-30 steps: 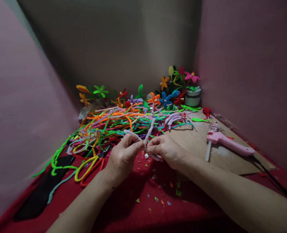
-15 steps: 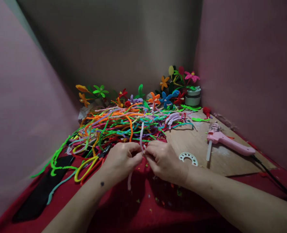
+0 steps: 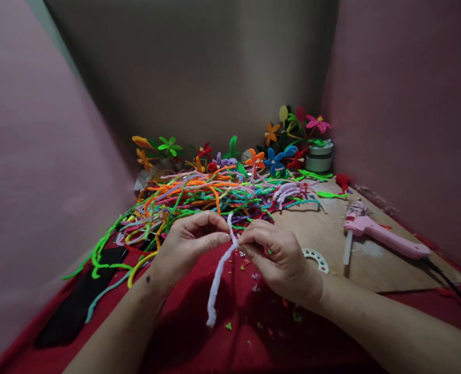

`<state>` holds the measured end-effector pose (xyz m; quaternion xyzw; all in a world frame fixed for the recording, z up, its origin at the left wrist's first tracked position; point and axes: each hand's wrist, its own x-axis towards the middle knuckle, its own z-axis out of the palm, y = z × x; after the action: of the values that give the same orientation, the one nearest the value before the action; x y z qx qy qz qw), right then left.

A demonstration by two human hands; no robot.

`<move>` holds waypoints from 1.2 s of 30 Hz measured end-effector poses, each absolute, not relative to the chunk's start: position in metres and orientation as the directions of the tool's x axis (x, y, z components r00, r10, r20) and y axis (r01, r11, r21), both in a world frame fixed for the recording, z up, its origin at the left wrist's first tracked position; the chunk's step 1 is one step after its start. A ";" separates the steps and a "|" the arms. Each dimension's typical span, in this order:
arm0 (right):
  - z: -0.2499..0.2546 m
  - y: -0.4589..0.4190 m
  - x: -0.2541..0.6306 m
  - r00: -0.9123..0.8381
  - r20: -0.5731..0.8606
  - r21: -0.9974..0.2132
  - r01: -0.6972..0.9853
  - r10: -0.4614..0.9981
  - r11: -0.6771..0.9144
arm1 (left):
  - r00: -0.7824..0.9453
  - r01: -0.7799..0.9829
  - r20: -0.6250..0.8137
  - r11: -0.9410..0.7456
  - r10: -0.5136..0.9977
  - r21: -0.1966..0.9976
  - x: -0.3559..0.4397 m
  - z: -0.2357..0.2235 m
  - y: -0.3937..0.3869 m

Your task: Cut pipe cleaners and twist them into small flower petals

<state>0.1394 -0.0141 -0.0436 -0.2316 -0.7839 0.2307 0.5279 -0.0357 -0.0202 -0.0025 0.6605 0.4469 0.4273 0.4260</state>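
A pale lilac pipe cleaner (image 3: 215,293) is held up between my hands, bent and crossed near its middle. One length hangs toward me and a shorter end points up. My right hand (image 3: 279,257) pinches it at the bend, thumb against fingers. My left hand (image 3: 191,241) has its thumb and forefinger at the upper part, closed against its left side; the exact contact is small and partly hidden. Just beyond my hands lies a heap of pipe cleaners (image 3: 199,189) in many colours.
A pink glue gun (image 3: 386,236) with a glue stick lies on a wooden board (image 3: 304,223) at right, beside a white ring-shaped piece (image 3: 316,259). Pipe-cleaner flowers (image 3: 275,161) and a small pot (image 3: 319,157) stand at the back. Scraps dot the red cloth (image 3: 199,343). A black strip (image 3: 78,306) lies left.
My fingers have parted a little, baring the crossed bend of the pipe cleaner. Its lower length shows more fully now. The whole view has shifted slightly.
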 end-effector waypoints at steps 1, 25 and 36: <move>-0.042 -0.015 0.139 -0.331 0.681 -0.669 0.083 0.653 0.739 | 0.259 0.269 0.286 -0.354 0.922 0.896 -0.037 0.000 -0.022; -0.045 -0.008 0.134 -0.348 0.500 -0.804 0.155 0.793 0.574 | 0.234 0.505 0.183 -0.280 0.955 0.816 -0.022 -0.008 -0.031; -0.045 -0.006 0.134 -0.307 0.330 -0.922 0.098 0.892 0.375 | 0.399 0.727 0.620 -0.645 0.675 0.235 -0.026 -0.029 -0.024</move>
<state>0.1343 -0.0065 -0.0445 -0.3607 -0.6865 0.4270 0.4650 -0.0259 -0.0245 -0.0286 0.8356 0.4195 0.3527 -0.0366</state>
